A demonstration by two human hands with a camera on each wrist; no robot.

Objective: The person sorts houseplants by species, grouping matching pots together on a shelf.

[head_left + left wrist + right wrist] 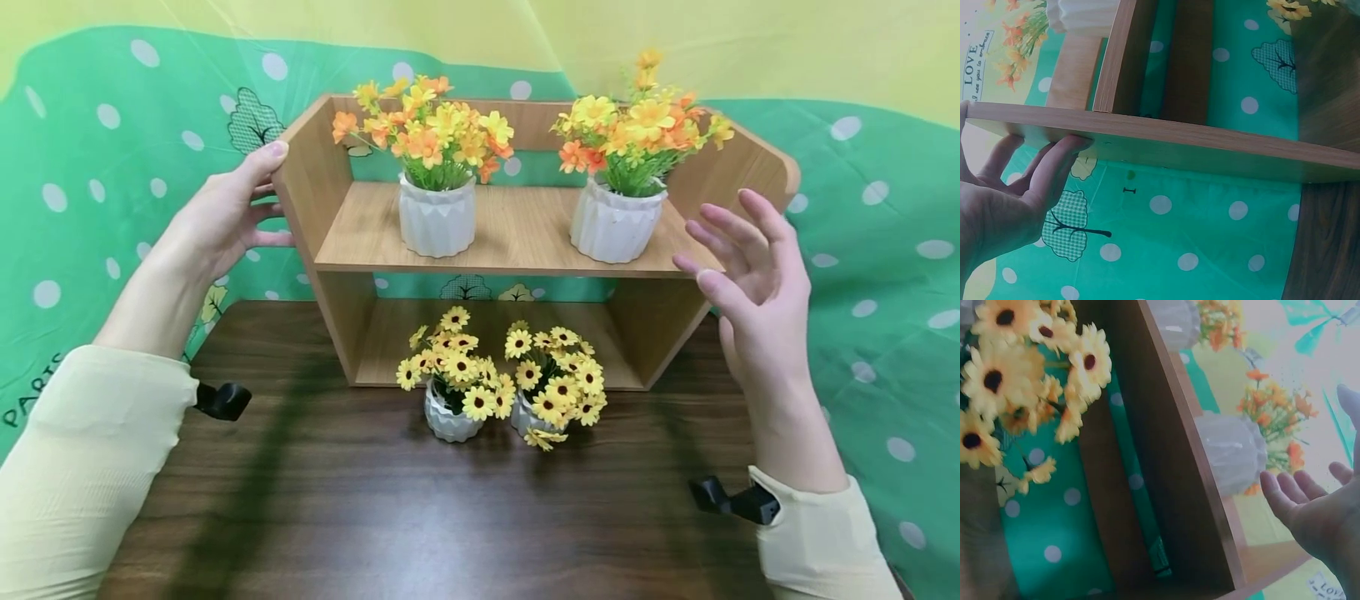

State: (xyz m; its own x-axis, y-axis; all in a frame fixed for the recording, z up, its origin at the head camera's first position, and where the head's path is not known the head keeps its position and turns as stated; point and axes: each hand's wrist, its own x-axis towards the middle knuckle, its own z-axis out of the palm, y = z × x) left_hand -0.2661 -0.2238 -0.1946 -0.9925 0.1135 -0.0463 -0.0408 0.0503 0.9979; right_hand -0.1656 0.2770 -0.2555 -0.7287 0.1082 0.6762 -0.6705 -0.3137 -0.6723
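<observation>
A two-tier wooden shelf (510, 268) stands on the dark table. My left hand (225, 204) holds its left side panel (1166, 140), thumb at the edge and fingertips (1075, 142) against the outer face. My right hand (772, 283) is raised before the shelf's right side, fingers spread and loosely bent, holding nothing. Nearest it on the upper tier is a white ribbed pot (617, 221) of orange and yellow artificial flowers (648, 125). A similar white pot (437, 218) with orange and yellow flowers stands left of it.
Two small white pots of yellow dark-centred daisies (459, 367) (558, 383) stand side by side at the lower tier's front edge. Behind hangs a green and yellow cloth (885, 275) with white dots. The dark wooden table (450, 517) extends toward me.
</observation>
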